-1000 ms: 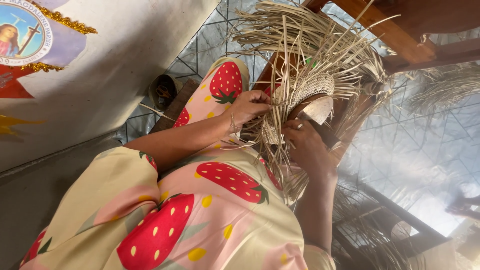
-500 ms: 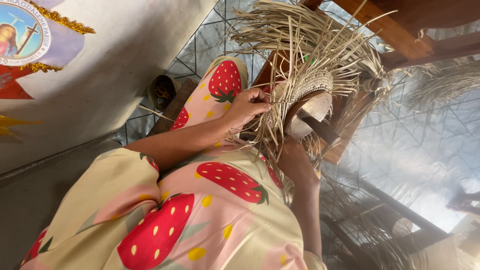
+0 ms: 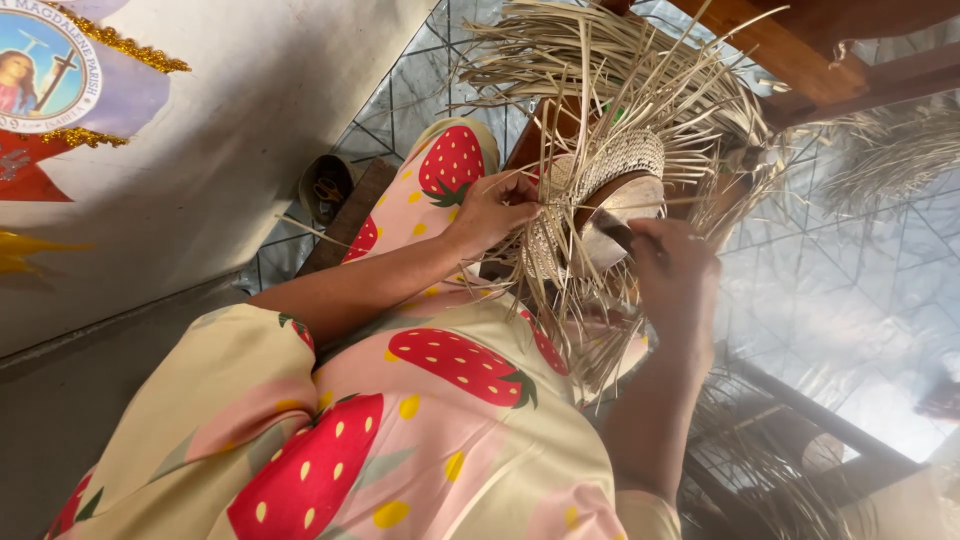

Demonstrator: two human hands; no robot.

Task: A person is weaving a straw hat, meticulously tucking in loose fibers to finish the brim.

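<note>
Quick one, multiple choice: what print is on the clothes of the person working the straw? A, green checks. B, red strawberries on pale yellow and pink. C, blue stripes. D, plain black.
B: the garment across the lap shows big red strawberries on pale yellow and pink, under the half-woven straw piece that both hands work.
</note>
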